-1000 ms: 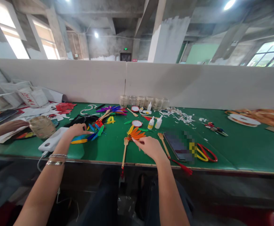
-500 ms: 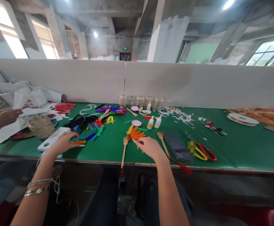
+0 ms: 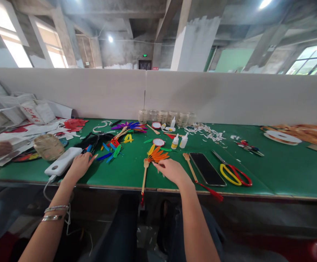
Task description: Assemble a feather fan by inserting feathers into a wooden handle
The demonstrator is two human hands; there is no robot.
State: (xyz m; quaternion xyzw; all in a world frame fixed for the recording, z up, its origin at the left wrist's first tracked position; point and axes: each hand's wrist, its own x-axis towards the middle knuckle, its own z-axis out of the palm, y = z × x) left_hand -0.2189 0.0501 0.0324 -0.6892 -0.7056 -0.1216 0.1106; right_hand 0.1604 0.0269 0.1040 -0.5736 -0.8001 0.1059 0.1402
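My right hand (image 3: 172, 170) pinches orange feathers (image 3: 157, 155) already fanned at the stick (image 3: 144, 179); blue feathers (image 3: 104, 156) remain loose; half-curled left hand (image 3: 79, 166), hold unclear

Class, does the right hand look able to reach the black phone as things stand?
Probably yes: only a slim wooden stick lies between the right hand and the phone, which is uncovered.

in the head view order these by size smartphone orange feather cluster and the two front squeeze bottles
1. Smartphone
2. Orange feather cluster
3. Two front squeeze bottles, too alike to rank
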